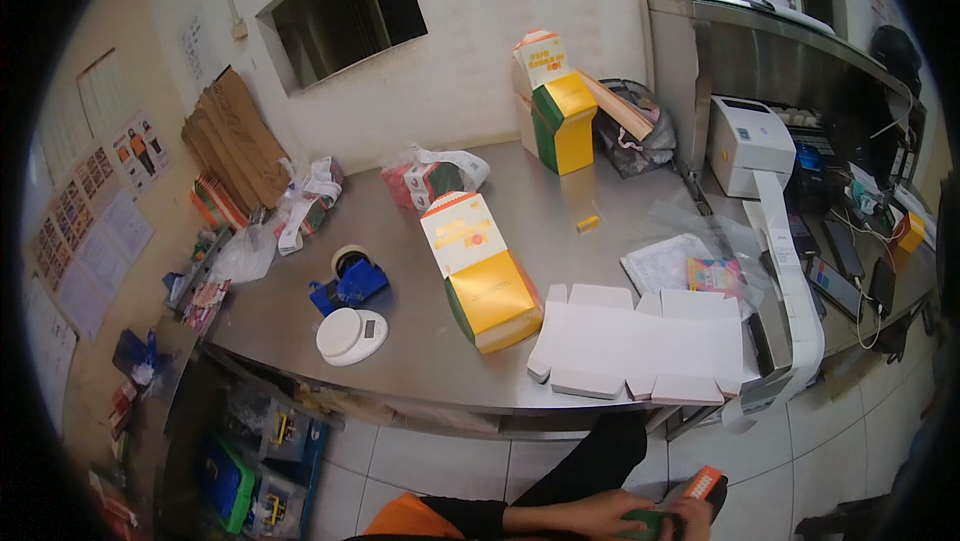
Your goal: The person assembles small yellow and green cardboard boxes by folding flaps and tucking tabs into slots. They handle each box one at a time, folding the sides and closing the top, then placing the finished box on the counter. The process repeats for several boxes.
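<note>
Grip hidden: hands clutch orange-tipped tool, cropped.

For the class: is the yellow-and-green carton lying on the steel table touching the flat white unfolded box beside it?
Touching. In the head view, the yellow-and-green carton overlaps the flat white box at its left edge.

flat carton: white | box: yellow, green, white | tape dispenser: blue | scale: white

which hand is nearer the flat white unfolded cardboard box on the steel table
Right. The right hand is almost straight below the flat white unfolded cardboard box; the left hand is beside it, further left. Both grip an orange-and-green object.
</note>
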Motion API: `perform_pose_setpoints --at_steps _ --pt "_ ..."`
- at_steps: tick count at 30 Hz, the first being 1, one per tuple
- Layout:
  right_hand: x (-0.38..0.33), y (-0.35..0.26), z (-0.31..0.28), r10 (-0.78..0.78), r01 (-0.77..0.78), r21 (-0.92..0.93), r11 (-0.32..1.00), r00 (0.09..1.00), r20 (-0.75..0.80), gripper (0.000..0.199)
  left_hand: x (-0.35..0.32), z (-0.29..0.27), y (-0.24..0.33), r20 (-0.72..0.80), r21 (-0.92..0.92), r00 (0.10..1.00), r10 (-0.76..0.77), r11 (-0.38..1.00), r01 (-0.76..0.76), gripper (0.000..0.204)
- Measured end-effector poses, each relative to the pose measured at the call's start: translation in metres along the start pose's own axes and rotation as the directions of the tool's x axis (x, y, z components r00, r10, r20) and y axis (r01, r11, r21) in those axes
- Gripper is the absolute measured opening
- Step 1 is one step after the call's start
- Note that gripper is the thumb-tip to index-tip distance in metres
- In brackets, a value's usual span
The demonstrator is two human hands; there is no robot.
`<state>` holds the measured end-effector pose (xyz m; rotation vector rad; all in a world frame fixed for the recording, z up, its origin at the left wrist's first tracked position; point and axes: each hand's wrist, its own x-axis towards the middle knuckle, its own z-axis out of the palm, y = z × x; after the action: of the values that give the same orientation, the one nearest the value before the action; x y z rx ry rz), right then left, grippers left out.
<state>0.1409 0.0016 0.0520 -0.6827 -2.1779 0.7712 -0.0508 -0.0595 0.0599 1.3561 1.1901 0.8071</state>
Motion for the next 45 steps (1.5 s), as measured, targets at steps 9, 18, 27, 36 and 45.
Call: perform_pose_setpoints --at_steps 9,18,27,36,45 --pt "-0.023 0.037 0.007 0.175 -0.193 0.209 0.959 0.979 0.100 0.008 0.016 0.006 -0.029 0.116 0.031 0.990 -0.083 0.996 0.080 0.025" --pt "-0.030 0.039 0.006 0.074 -0.135 0.176 0.975 0.946 0.315 0.016 0.023 0.026 -0.008 -0.080 0.562 0.752 0.655 0.653 -0.508 0.018" --pt "-0.038 0.049 0.004 0.178 -0.243 0.146 0.959 0.917 0.358 0.016 0.027 0.031 -0.027 -0.150 0.618 0.787 0.598 0.678 -0.398 0.013" --pt "-0.017 0.044 -0.018 0.142 -0.106 -0.096 0.990 0.822 0.551 0.019 0.037 0.030 -0.062 0.241 0.648 0.906 0.349 0.637 -0.418 0.026" --pt "-0.018 0.034 -0.009 0.112 -0.037 -0.173 0.984 0.887 0.449 0.027 0.041 0.054 -0.077 0.057 0.608 0.928 0.367 0.725 -0.324 0.016"
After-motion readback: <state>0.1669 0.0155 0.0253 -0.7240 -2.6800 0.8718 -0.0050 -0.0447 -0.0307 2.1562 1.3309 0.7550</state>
